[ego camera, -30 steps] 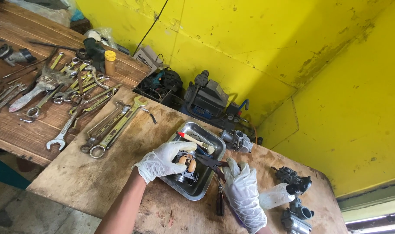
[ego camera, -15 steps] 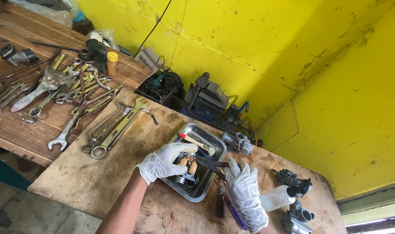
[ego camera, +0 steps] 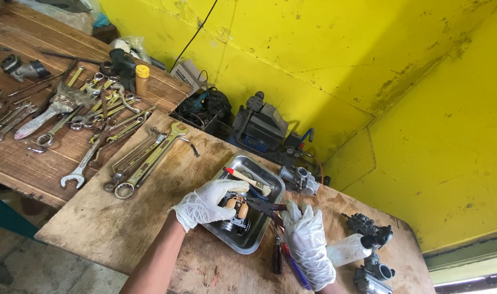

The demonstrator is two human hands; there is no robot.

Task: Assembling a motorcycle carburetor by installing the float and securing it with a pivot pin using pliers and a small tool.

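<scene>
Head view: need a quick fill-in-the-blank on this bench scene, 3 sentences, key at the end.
1. Both hands, the left hand and the right hand, wear white ____.
2. The small brush with the pale wooden handle lies across the metal ____.
3. The wall behind the bench is painted ____.

Missing words: gloves; tray; yellow

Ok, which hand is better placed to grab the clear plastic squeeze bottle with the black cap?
Right, probably. The right gloved hand lies beside the bottle on the wooden board; the left hand is across the steel tray, gripping a metal part with tan floats.
</scene>
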